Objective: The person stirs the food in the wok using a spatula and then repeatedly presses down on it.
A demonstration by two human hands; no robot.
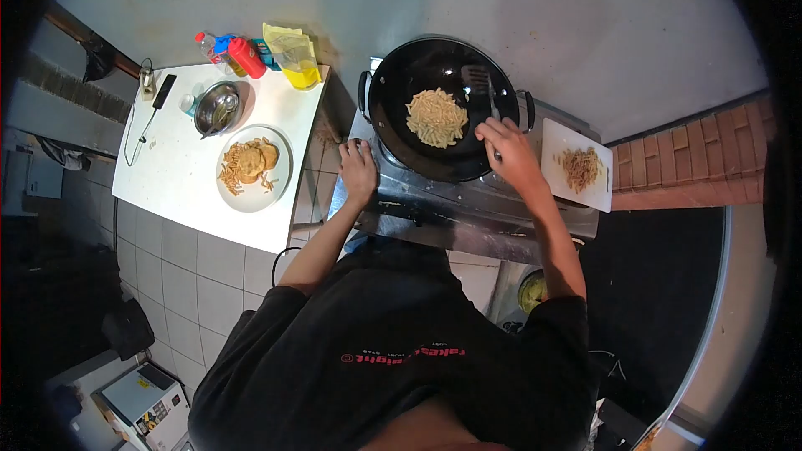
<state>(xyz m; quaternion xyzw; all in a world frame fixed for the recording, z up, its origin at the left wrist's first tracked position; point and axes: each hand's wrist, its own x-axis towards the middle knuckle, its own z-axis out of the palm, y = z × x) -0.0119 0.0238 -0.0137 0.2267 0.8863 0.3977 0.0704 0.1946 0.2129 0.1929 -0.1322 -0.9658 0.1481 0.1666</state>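
A large black wok [401, 154] stands on the metal stove [468, 209], with a heap of pale cut strips [437, 118] inside it. My right hand [506, 150] is closed round the handle of a slotted spatula [478, 80], whose head rests over the wok's right side, apart from the strips. At the stove's left edge, below the wok's left handle, my left hand [358, 169] lies with its fingers bent; whether it grips anything there is hidden. Right of the wok, a white cutting board [595, 197] bears small brown pieces [581, 169].
On the white table [167, 209] at left are a plate [282, 169] of food, a metal bowl [205, 121], a red bottle [246, 57], a yellow pouch [302, 75] and a black phone-like object [164, 92]. A brick ledge [685, 163] juts out at right.
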